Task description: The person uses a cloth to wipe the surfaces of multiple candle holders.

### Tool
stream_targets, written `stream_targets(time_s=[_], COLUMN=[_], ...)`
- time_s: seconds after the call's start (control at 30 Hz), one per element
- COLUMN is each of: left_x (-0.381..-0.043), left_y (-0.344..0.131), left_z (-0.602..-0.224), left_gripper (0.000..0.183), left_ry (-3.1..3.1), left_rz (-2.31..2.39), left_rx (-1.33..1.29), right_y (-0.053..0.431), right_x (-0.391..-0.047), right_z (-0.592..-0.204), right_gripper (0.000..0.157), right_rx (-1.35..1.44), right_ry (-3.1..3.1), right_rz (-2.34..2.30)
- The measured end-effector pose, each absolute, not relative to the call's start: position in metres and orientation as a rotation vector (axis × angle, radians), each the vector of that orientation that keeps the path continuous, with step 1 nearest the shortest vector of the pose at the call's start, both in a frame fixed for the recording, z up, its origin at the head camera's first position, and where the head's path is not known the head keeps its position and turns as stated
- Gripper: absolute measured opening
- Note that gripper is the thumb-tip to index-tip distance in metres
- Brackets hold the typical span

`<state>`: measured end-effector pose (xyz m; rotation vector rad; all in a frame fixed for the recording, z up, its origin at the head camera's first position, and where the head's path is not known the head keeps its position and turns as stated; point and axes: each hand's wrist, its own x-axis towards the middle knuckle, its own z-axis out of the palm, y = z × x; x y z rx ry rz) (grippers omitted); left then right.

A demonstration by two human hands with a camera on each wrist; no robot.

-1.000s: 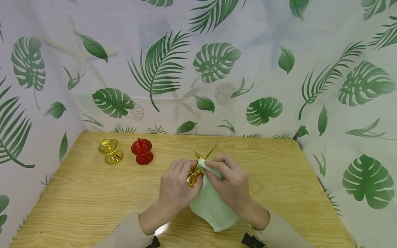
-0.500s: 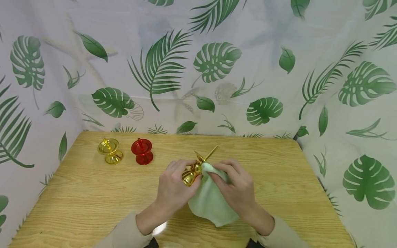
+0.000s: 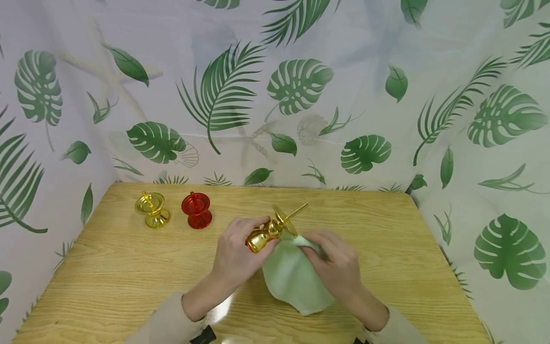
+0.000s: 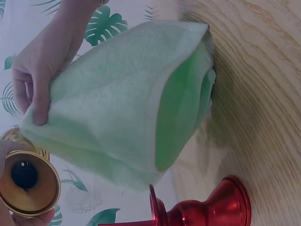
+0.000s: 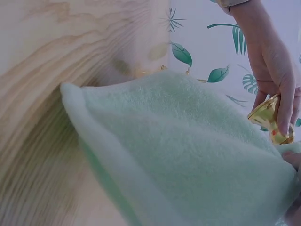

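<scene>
A shiny gold candle holder, with a dish and a long thin spike, lies tilted in my left hand, spike pointing up and right. Fingers and thumb grip its stem and flared base. In the left wrist view, its hollow base faces the camera. To its right, my right hand pinches the upper edge of a pale green cloth, right by the dish. The rest of the cloth hangs down over the table, and in the right wrist view its fuzzy face covers much of the holder.
Toward the back left of the wooden table stand another gold candle holder and a red candle holder, both upright and side by side. A leaf-patterned sheet rises along the table's back and sides.
The left hand has turned the gold candle holder and shifted it slightly left, showing more of its body and dish. The right hand has drawn the cloth edge right and down from the stem.
</scene>
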<state>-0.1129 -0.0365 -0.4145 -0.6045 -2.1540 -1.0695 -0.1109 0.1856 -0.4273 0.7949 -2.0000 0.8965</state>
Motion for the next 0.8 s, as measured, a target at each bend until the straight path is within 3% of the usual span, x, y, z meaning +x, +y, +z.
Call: stream_targets(time_s=[0.17,0.37,0.8], left_x=[-0.116,-0.117,-0.108], left_y=[-0.042,-0.051,-0.048], left_z=[-0.413,-0.413,-0.425], left_gripper=[0.045,0.044,0.046], left_ry=[-2.13,-2.093,-2.066], left_rz=[-1.043,-0.998,-0.823], left_rx=[-0.681,-0.807,-1.096], right_y=[0.196,0.211,0.231], right_x=[-0.109,-0.116,-0.142], right_z=[-0.431,-0.423,-0.403], right_gripper=[0.019,0.031,0.014], right_rx=[0.74,0.687,0.638], right_ry=[-2.105,-2.201,-2.516], right_rz=[0.941,0.884,1.133])
